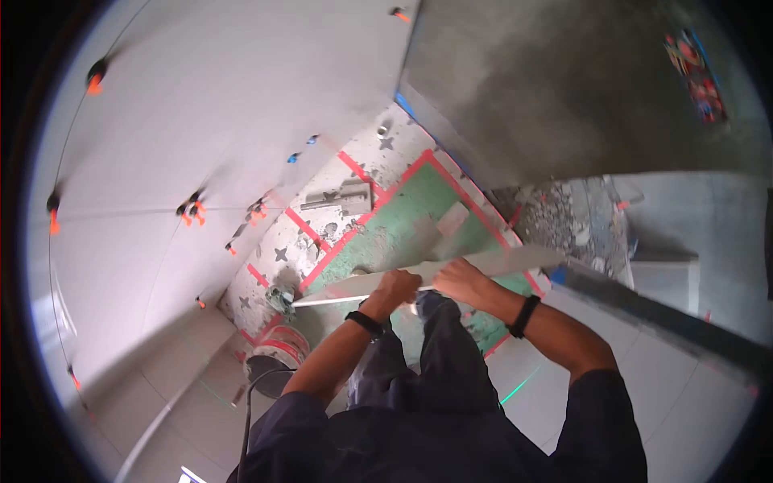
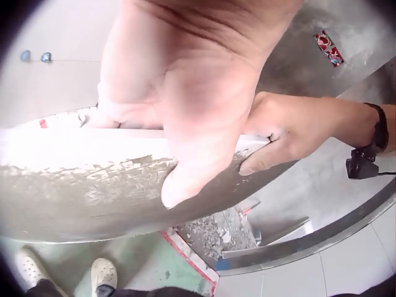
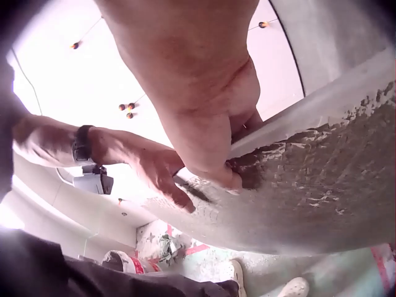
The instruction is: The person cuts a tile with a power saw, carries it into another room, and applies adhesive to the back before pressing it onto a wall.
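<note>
The long panel (image 1: pixel 515 260) was gripped by the left hand (image 1: pixel 394 288) and right hand (image 1: pixel 459 279), thumbs pressed on its smeared face, above the green floor (image 1: pixel 403 211). Seemingly heavy, stiff and brittle, it was best supported wider apart. Beyond, a trowel (image 1: pixel 354 198) was seen.

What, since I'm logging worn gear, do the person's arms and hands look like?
The arms emerge from short, dark sleeves. The left hand and right hand are gloveless. Each wrist wears a black band with a small boxy unit: the left unit looks mostly grey, the right unit black with a thin dark cable.
</note>
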Demonstrator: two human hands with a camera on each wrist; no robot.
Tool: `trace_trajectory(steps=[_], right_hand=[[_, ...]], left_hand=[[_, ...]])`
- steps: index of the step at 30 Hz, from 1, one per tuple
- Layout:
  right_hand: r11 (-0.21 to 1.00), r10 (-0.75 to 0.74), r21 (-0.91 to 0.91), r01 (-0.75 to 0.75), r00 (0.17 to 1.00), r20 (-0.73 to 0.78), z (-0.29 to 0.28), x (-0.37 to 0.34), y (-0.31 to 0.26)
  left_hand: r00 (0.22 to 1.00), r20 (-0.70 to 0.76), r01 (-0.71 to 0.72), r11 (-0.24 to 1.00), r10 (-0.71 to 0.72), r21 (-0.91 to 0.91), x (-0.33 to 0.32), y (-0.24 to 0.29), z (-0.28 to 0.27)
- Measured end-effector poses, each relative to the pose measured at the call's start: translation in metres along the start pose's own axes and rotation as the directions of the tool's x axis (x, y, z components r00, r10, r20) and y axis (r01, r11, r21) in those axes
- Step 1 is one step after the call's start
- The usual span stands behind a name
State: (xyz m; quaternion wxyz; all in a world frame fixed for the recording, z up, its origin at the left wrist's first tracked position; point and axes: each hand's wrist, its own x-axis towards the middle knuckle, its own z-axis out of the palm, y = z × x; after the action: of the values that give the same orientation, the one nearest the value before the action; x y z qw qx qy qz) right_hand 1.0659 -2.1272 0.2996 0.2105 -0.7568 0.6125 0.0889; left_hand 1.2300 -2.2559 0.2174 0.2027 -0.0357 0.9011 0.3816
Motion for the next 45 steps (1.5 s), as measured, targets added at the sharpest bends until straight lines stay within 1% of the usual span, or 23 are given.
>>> trace_trajectory(steps=[1, 3, 5, 8, 13, 15, 16, 17, 18, 19, 21, 23, 24, 26, 28, 29, 31, 32, 35, 38, 40, 44, 45], right_hand=[[0.998, -0.042, -0.055, 0.037, 0.994, -0.098, 0.007, 0.008, -0.008], [0.993, -0.031, -0.11, 0.031, 1.0, 0.002, -0.01, 0.029, -0.015], [0.996, -0.022, -0.089, 0.017, 0.998, -0.057, 0.009, 0.048, -0.016], [0.996, 0.008, -0.092, -0.022, 0.99, -0.142, 0.005, 0.069, -0.012], [0.984, 0.112, -0.098, -0.146, 0.95, -0.292, 0.032, 0.099, 0.012], [0.964, 0.261, -0.036, -0.265, 0.962, -0.086, 0.026, 0.098, 0.019], [0.961, 0.272, -0.025, -0.275, 0.958, -0.09, 0.031, 0.09, 0.015], [0.933, 0.352, 0.095, -0.347, 0.826, -0.439, 0.035, 0.078, 0.006], [0.901, 0.414, 0.233, -0.367, 0.566, -0.713, 0.044, 0.066, -0.007], [0.823, 0.561, 0.491, -0.285, 0.536, -0.631, 0.067, 0.058, -0.024], [0.564, 0.786, 0.798, -0.213, 0.433, -0.44, 0.123, 0.035, -0.075], [0.153, 0.89, 0.966, -0.209, 0.453, -0.043, 0.185, 0.013, -0.132], [-0.016, 0.828, 0.948, -0.318, 0.528, 0.191, 0.241, 0.012, -0.165], [-0.473, 0.711, 0.864, -0.174, 0.503, 0.491, 0.283, 0.003, -0.218], [-0.708, 0.568, 0.701, -0.084, 0.523, 0.635, 0.283, -0.003, -0.242], [-0.714, 0.563, 0.695, -0.077, 0.528, 0.636, 0.281, -0.003, -0.245], [-0.9, 0.376, 0.43, 0.064, 0.61, 0.698, 0.282, -0.004, -0.247], [-0.902, 0.374, 0.425, 0.069, 0.616, 0.694, 0.283, -0.003, -0.244], [-0.93, 0.358, 0.327, 0.168, 0.617, 0.701, 0.307, 0.007, -0.243], [-0.93, 0.363, 0.225, 0.29, 0.639, 0.678, 0.327, 0.005, -0.241], [-0.953, 0.295, 0.284, 0.105, 0.534, 0.792, 0.328, 0.001, -0.234], [-0.969, 0.247, 0.222, 0.107, 0.469, 0.848, 0.332, -0.015, -0.215], [-0.96, 0.246, 0.179, 0.214, 0.344, 0.906, 0.311, -0.026, -0.198]], left_hand=[[1.0, -0.011, 0.029, 0.993, -0.028, 0.115, -0.004, -0.007, 0.007], [0.997, -0.037, 0.071, 0.992, -0.067, 0.103, -0.015, -0.016, 0.002], [0.997, -0.037, 0.068, 0.994, -0.065, 0.085, -0.022, -0.028, -0.002], [0.977, 0.171, 0.117, 0.99, -0.129, 0.081, -0.02, -0.046, -0.019], [0.936, 0.222, 0.277, 0.961, -0.275, 0.019, 0.001, -0.042, -0.056], [0.894, 0.3, 0.334, 0.941, -0.334, 0.052, 0.015, -0.043, -0.072], [0.872, 0.333, 0.349, 0.933, -0.359, 0.092, 0.021, -0.044, -0.078], [0.9, 0.273, 0.334, 0.94, -0.34, 0.071, 0.026, -0.062, -0.071], [0.899, 0.278, 0.33, 0.94, -0.34, 0.083, 0.029, -0.066, -0.072], [0.897, 0.29, 0.329, 0.942, -0.333, 0.062, 0.031, -0.066, -0.074], [0.898, 0.308, 0.325, 0.945, -0.316, 0.021, 0.041, -0.068, -0.08], [0.875, 0.336, 0.368, 0.93, -0.348, 0.004, 0.048, -0.083, -0.076], [0.855, 0.358, 0.409, 0.912, -0.375, -0.022, 0.052, -0.093, -0.073], [0.864, 0.334, 0.432, 0.896, -0.378, -0.105, 0.057, -0.1, -0.064], [0.884, 0.294, 0.458, 0.797, -0.364, -0.394, 0.063, -0.089, -0.064], [0.88, 0.299, 0.465, 0.798, -0.369, -0.383, 0.068, -0.088, -0.062], [0.867, 0.273, 0.497, 0.765, -0.417, -0.41, 0.077, -0.088, -0.058], [0.864, 0.274, 0.501, 0.767, -0.422, -0.401, 0.081, -0.087, -0.054], [0.863, 0.285, 0.498, 0.602, -0.417, -0.624, 0.089, -0.096, -0.043], [0.876, 0.218, 0.453, 0.58, -0.43, -0.677, 0.098, -0.085, -0.034], [0.894, 0.183, 0.394, 0.521, -0.41, -0.757, 0.103, -0.08, -0.025], [0.882, 0.097, 0.327, 0.451, -0.462, -0.831, 0.112, -0.059, -0.003], [0.858, 0.082, 0.323, 0.409, -0.508, -0.854, 0.116, -0.054, 0.005]])
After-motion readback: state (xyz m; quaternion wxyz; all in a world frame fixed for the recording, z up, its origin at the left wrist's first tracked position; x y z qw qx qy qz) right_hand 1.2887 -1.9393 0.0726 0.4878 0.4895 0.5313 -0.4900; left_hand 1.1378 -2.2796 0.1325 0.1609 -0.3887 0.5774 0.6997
